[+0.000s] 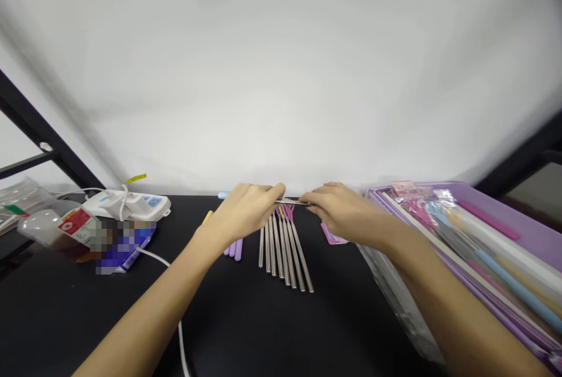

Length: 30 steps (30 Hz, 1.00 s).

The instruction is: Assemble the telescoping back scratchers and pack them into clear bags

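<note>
Several metal chopsticks [285, 254] with coloured handle ends lie fanned out side by side on the black table [246, 330], tips toward me. My left hand [246, 210] and my right hand [338, 207] meet above their far ends. Both pinch one thin metal chopstick [293, 202] held crosswise between them. A few purple sticks [235, 248] lie under my left wrist. A pink piece [331, 236] shows under my right hand.
A purple tray [518, 213] of packaged chopsticks stands at the right. A white power strip [132, 204] with a cable, a blue packet [132, 242] and a clear bottle [57, 228] sit at the left. A white wall rises behind the table.
</note>
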Available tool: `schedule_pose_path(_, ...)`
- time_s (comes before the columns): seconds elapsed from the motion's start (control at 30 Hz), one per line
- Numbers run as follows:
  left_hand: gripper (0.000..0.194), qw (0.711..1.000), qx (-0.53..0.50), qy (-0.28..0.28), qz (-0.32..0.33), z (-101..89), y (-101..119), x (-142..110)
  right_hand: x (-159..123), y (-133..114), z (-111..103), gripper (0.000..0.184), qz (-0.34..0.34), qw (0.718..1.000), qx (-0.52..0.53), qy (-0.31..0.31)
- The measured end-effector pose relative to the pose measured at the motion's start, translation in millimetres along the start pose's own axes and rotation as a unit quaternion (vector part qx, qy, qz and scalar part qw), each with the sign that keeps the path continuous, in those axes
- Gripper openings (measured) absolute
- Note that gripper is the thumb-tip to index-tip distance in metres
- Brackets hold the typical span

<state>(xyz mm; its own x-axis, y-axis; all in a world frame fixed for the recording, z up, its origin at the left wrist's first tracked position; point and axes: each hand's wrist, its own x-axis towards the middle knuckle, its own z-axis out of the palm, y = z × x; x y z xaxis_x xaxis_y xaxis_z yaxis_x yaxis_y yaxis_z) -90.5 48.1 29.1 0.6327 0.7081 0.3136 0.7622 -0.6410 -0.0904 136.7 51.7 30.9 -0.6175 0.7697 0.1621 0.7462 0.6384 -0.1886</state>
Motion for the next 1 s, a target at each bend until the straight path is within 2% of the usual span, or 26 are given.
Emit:
schedule_pose_path(0.07, 0.006, 1.000, -0.008, -0.013, 0.001, -1.1, -2.2, 0.1, 2.2, -2.7, 2.3, 0.031, 0.006, 1.000, 0.027, -0.006)
schedule_pose_path(0.17, 0.004, 0.999, -0.017, -0.027, -0.025, -5.2, -15.1, -4.3, 2.4, 3.8, -1.7, 0.040, 0.039, 0.996, 0.076, -0.033)
schedule_pose_path(0.23, 0.003, 0.998, 0.002, -0.019, -0.053, -7.5, -20.8, -7.7, 0.3, 10.3, -7.6, 0.042, 0.059, 0.993, 0.092, -0.038)
schedule_pose_path(0.3, 0.006, 0.999, 0.033, 0.002, -0.041, -6.6, -17.4, -8.3, -1.9, 12.4, -12.4, 0.042, 0.064, 0.993, 0.095, -0.036)
schedule_pose_path(0.4, 0.015, 0.997, 0.069, 0.030, 0.022, 1.0, -0.6, -2.8, -3.4, 4.3, -13.6, 0.035, 0.051, 0.997, 0.054, -0.021)
schedule_pose_path(0.53, 0.016, 0.995, 0.088, 0.045, 0.005, 8.4, 10.8, 7.4, -2.6, -10.2, -9.9, 0.027, 0.064, 0.997, -0.033, 0.029)
schedule_pose_path(0.63, 0.020, 0.995, 0.084, 0.055, -0.003, 6.6, 5.9, 10.3, -1.9, -13.0, -9.1, 0.040, 0.095, 0.993, -0.058, 0.030)
schedule_pose_path(0.73, 0.023, 0.995, 0.086, 0.049, -0.004, 1.1, -8.0, 6.8, -5.9, -7.3, -8.7, 0.047, 0.113, 0.990, -0.088, 0.018)
schedule_pose_path(0.87, 0.022, 0.988, 0.114, 0.050, -0.087, -6.8, -29.9, -2.2, -16.7, 7.2, -2.9, 0.045, 0.153, 0.979, -0.132, 0.021)
schedule_pose_path(0.93, 0.020, 0.985, 0.125, 0.050, -0.106, -6.2, -28.8, -3.4, -19.1, 11.4, 1.4, 0.045, 0.156, 0.977, -0.146, 0.016)
schedule_pose_path(1.0, 0.021, 0.987, 0.134, 0.056, -0.075, -1.0, -18.0, -1.6, -18.7, 12.8, 4.8, 0.047, 0.161, 0.976, -0.146, 0.020)
